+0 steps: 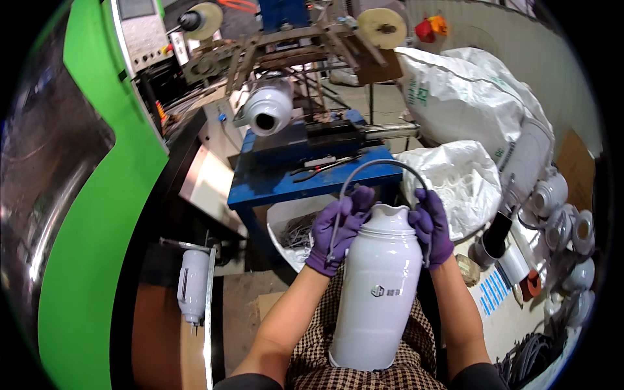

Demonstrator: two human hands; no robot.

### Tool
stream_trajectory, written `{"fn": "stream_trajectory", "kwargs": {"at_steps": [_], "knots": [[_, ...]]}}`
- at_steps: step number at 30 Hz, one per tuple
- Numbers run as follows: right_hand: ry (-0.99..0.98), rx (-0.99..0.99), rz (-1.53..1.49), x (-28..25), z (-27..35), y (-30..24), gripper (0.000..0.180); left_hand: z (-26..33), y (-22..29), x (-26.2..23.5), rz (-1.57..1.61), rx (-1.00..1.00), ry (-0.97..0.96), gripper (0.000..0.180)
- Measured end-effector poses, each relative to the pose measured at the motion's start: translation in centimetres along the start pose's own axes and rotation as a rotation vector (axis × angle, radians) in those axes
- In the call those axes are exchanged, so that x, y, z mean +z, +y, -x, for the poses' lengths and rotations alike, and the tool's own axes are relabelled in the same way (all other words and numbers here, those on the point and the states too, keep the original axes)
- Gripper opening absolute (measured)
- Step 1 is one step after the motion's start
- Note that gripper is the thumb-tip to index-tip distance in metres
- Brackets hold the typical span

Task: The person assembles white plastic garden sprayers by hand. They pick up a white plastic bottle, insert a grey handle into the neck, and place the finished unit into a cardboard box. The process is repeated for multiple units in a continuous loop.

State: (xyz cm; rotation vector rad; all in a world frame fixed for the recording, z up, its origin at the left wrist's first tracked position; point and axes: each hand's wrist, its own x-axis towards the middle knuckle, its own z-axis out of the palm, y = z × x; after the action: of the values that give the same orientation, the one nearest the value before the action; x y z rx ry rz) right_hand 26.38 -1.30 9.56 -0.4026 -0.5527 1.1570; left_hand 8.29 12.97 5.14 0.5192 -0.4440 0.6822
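A glossy pale grey jug-shaped flask body with a spouted rim stands nearly upright on my lap, on checked cloth. Over its mouth arches a thin dark grey carrying handle, bent into a loop. My left hand, in a purple glove, is closed round the handle's left side, close to the flask's neck. On the other side my gloved right hand grips the handle's right arm, its fingers near the rim. The handle's ends hang beside the flask's shoulders; whether they touch it I cannot tell.
Ahead stands a blue bench with pliers and a machine bearing another flask body. A white bin sits under it. White sacks and several flask parts crowd the right; a green machine panel borders the left.
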Motion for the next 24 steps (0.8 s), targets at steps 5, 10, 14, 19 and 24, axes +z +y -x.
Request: {"fn": "stream_trajectory", "kwargs": {"at_steps": [5,10,14,19,24], "knots": [[-0.057,-0.028,-0.235,-1.7,1.1,0.2,0.033,-0.7,-0.6,0.7,-0.182,-0.162,0.202,0.03],[-0.105,-0.044,-0.255,-4.6,0.0,0.1,0.043,-1.1,-0.7,1.6,-0.442,-0.158,0.261,0.033],[-0.261,0.072,-0.193,-1.4,-0.1,1.1,0.068,-0.3,0.5,5.1,-1.063,-0.059,0.294,0.022],[-0.509,0.326,0.542,2.9,-0.5,-1.2,0.108,1.4,1.4,10.5,-1.634,0.775,-0.915,0.017],[-0.518,0.372,0.552,4.1,-0.9,-1.2,0.111,1.9,0.4,8.4,-1.242,0.462,0.04,0.023]]}}
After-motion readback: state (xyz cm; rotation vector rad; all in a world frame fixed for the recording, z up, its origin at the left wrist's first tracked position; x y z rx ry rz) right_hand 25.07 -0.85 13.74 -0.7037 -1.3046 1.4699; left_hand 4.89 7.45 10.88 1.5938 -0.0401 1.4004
